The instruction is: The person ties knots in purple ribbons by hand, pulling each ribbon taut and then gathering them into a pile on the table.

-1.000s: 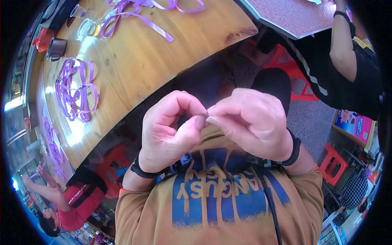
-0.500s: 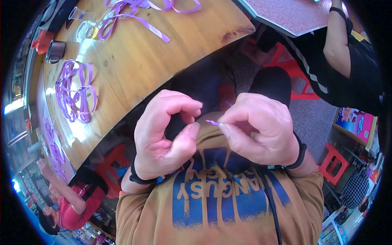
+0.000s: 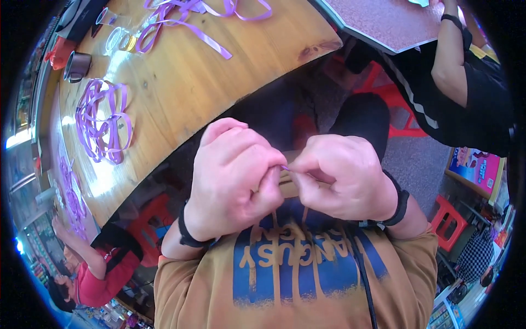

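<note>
In front of my chest a small piece of purple ribbon (image 3: 284,168) is pinched between both hands, and only a bit of it shows. My left hand (image 3: 235,172) is closed, its thumb and forefinger pressed on one end. With bent fingers, my right hand (image 3: 341,178) grips the other end between thumb and forefinger. The fingertips of the two hands nearly touch. On the wooden table (image 3: 181,93) to the left lies a loose coil of purple ribbon (image 3: 103,122). More loops of purple ribbon (image 3: 192,27) trail over the table's far part.
A dark cup (image 3: 77,66), a clear plastic cup (image 3: 105,17) and tape rolls (image 3: 120,41) stand at the table's far left. One person in red (image 3: 109,274) sits at lower left, another in black (image 3: 466,104) at upper right. Red stools (image 3: 448,223) stand around.
My left hand has closed and moved right to my right hand, and its fingertips now pinch the purple ribbon piece. Before, only the right hand held it.
</note>
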`<state>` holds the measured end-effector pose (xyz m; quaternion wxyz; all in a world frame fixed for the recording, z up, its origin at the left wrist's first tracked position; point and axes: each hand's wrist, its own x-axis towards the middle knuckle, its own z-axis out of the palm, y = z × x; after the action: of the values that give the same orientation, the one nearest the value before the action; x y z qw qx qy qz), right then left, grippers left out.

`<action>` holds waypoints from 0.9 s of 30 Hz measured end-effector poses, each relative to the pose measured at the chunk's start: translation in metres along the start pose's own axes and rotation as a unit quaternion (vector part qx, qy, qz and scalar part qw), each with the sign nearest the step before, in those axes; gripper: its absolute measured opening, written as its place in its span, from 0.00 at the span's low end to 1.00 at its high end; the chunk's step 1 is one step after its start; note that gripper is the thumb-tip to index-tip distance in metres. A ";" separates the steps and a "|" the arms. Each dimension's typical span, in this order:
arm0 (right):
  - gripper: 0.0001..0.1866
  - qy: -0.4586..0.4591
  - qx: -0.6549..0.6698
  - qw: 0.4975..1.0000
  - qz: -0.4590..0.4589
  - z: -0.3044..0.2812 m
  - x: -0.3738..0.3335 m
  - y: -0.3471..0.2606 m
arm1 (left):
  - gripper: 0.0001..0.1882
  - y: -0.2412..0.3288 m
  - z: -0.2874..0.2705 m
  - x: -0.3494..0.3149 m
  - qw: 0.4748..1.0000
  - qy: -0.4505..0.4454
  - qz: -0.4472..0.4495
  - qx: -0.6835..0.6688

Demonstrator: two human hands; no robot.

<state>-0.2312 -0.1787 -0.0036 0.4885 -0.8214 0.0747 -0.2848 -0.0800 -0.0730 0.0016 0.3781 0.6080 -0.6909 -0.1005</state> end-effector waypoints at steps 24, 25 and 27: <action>0.08 0.232 0.585 0.775 0.052 -0.137 -0.050 0.024 | 0.05 -0.010 -0.014 -0.020 0.851 -0.037 -0.372 -0.368; 0.08 0.231 0.587 0.774 0.054 -0.138 -0.053 0.026 | 0.05 -0.009 -0.015 -0.021 0.851 -0.036 -0.375 -0.367; 0.08 0.278 0.613 0.737 0.061 -0.140 -0.058 0.027 | 0.05 -0.009 -0.018 -0.021 0.859 -0.070 -0.347 -0.370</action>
<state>-0.3503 -0.2756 0.0015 0.8600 -0.2223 0.0670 -0.4544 -0.0622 -0.0506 0.0004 0.4662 0.6155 -0.3716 -0.5155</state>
